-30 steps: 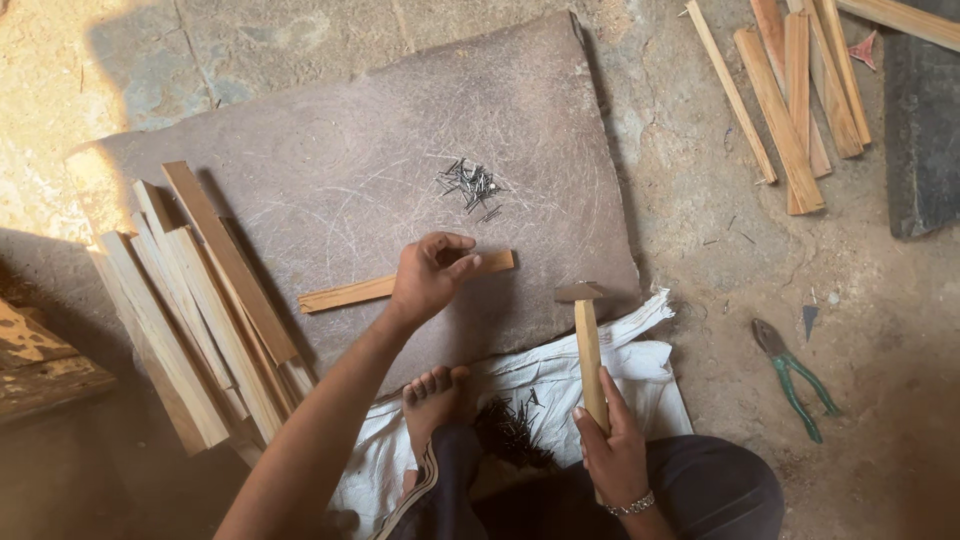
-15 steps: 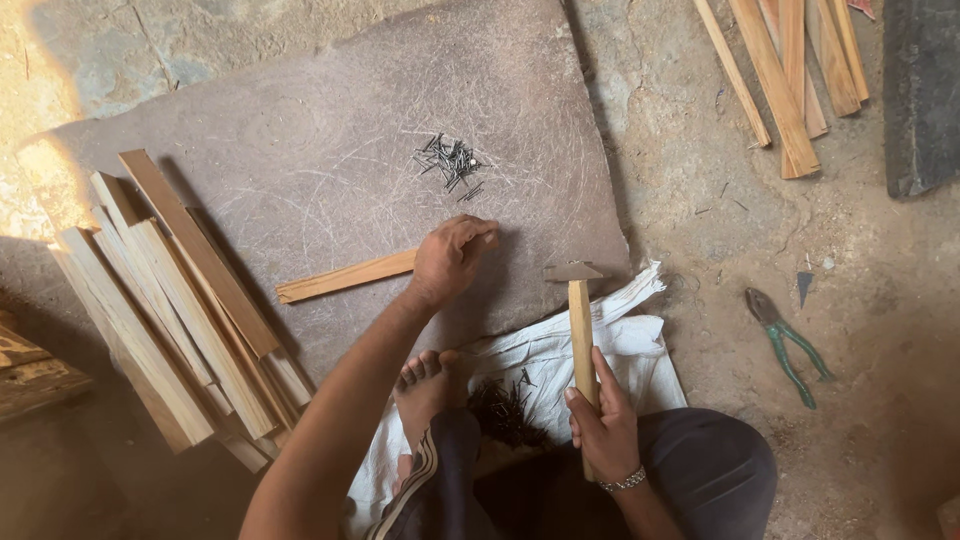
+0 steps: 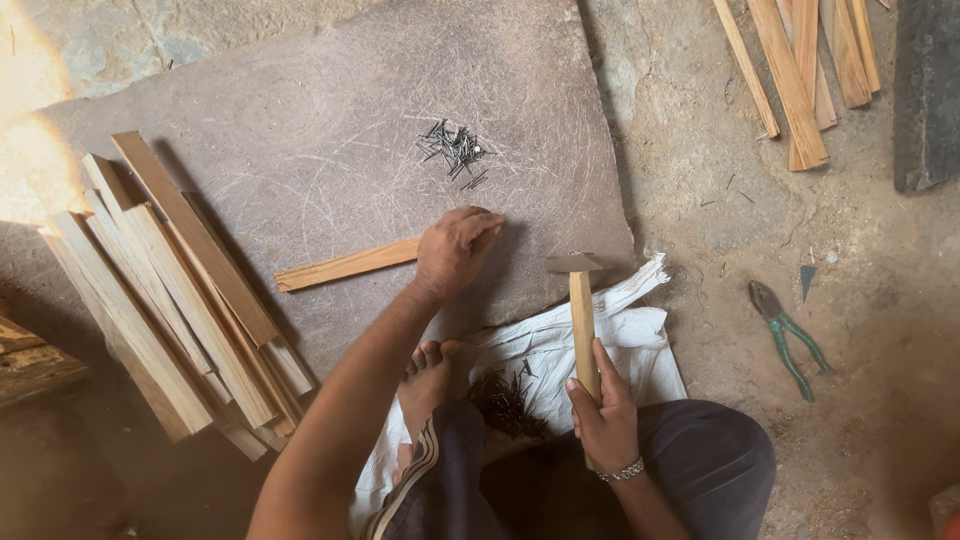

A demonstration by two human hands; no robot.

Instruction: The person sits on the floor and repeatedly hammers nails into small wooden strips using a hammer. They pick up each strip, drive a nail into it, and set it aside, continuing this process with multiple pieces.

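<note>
Right hand (image 3: 603, 415) around hammer (image 3: 581, 315)

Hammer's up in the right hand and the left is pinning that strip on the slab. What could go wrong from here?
1. The left hand covers the end of the wooden strip, close to the hammer head; a strike there could catch the fingers.
2. The bare foot rests beside the loose nails on the white cloth; shifting could mean a puncture.
3. The right hand grips the handle low, so the head may wobble.
</note>
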